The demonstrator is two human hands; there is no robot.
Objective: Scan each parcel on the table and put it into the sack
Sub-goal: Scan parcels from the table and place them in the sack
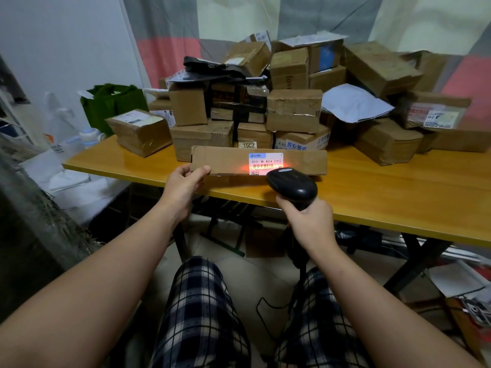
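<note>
Our left hand (186, 181) pinched the left end of the flat parcel (225, 160), which stood on edge at the table's (385, 187) near side, while our right hand (309, 221) gripped the scanner (292, 185) just beside it, and we judged that steadying both would hold the red beam on the label (265, 162).

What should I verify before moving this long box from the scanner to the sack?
1. Red scan light on the white-and-blue label barcode: ok, the glow crosses it.
2. Left hand grip on the long flat brown cardboard parcel: ok, thumb on its front at the left end.
3. Right hand grip on the black handheld scanner: ok, fingers curl round the handle.
4. Scan registered: cannot tell, no readout shows.
5. Sack open and within reach: cannot tell, no sack mouth shows plainly.
</note>
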